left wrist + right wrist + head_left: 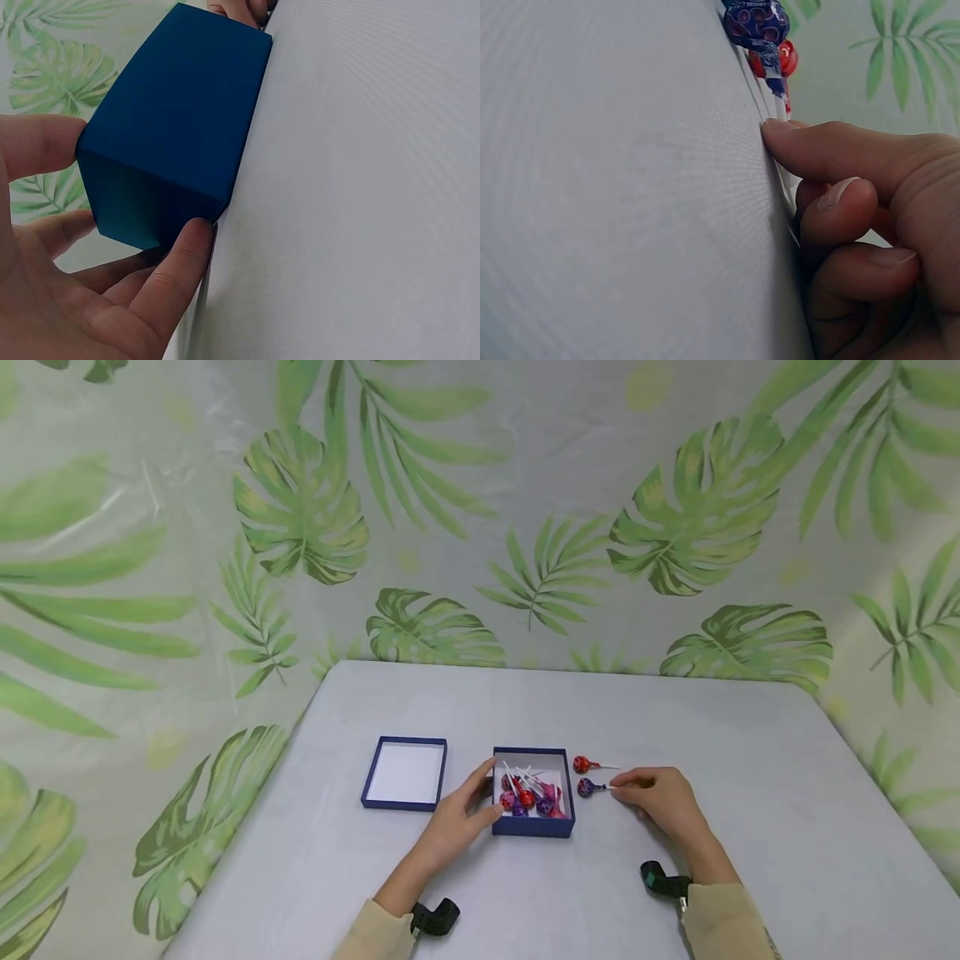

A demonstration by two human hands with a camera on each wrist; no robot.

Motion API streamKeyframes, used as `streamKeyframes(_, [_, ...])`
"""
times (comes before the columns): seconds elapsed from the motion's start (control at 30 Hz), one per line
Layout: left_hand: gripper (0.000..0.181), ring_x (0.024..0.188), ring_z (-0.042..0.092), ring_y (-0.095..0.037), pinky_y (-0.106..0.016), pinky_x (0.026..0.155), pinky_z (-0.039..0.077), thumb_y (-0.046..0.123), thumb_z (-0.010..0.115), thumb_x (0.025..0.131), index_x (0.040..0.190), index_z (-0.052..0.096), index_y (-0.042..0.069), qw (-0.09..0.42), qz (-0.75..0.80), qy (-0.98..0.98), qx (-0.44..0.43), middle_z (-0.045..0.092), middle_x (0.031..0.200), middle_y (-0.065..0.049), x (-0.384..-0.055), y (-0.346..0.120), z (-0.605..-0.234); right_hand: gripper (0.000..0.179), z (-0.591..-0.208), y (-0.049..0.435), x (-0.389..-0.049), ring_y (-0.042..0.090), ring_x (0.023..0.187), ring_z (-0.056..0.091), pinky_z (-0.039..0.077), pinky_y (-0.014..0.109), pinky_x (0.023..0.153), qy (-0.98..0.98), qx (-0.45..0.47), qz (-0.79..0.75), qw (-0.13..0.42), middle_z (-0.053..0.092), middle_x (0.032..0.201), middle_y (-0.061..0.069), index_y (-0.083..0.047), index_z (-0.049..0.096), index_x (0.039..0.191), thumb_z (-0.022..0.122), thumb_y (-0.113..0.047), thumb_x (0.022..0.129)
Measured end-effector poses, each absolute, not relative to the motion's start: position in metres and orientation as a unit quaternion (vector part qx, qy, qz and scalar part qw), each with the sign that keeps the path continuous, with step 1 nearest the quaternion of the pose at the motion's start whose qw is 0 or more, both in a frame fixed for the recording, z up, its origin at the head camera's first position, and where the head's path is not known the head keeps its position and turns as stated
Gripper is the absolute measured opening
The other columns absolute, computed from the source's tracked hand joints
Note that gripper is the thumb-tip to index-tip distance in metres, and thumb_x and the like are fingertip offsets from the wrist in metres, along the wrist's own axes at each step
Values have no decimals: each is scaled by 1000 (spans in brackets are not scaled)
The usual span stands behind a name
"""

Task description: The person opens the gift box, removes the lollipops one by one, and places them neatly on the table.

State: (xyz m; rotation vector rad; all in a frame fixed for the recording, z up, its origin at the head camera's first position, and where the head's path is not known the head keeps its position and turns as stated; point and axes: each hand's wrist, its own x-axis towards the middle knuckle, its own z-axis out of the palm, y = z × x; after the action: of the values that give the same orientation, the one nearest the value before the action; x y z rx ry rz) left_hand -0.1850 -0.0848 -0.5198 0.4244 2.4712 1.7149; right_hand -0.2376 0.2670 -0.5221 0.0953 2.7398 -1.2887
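An open blue box (533,827) with a white inside holds several wrapped lollipops (527,797), red, pink and purple, their white sticks pointing up at angles. At its left side my left hand (455,822) grips it, thumb at the near corner and fingers along the wall. To the right of the box, a purple-wrapped lollipop (756,24) lies with its head toward the box. My right hand (662,799) pinches the end of its white stick between thumb and forefinger. Just behind it lies a red-wrapped lollipop (582,764), untouched, its stick pointing right.
A shallow blue-rimmed box lid (406,773), white inside, lies to the left of the box. All this stands on a white-covered table (600,710), with a leaf-patterned sheet (420,527) behind and at both sides.
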Motion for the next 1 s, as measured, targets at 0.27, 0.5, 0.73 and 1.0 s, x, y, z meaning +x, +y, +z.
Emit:
streamKeyframes(0.27, [69,141,43,-30,-42,113,37,26,65,98,159,32,32,50,568,809,144,42,155,-15,-188,-83,-521,19,-522,270,-237,19,55,55,44,33,62,905,38,-421,48,61,67,2,-17,79,103,79,-28,88])
streamKeyframes(0.5, [69,140,43,-30,-42,113,37,25,65,98,159,33,32,47,564,813,138,42,155,-16,-187,-86,-521,22,-524,268,-240,20,55,55,44,34,65,895,31,-440,68,59,66,3,-16,78,107,79,-27,88])
streamKeyframes(0.73, [68,140,43,-29,-42,112,38,27,65,99,159,33,31,45,564,813,141,42,155,-13,-187,-88,-523,33,-522,273,-240,19,57,55,45,29,59,880,16,-467,80,57,69,5,-14,75,116,80,-31,88])
streamKeyframes(1.0, [69,141,43,-25,-38,114,36,30,66,98,158,32,33,48,567,810,143,43,154,-13,-189,-90,-524,37,-515,276,-240,21,64,56,47,28,55,877,12,-473,90,59,79,9,-14,73,122,78,-32,89])
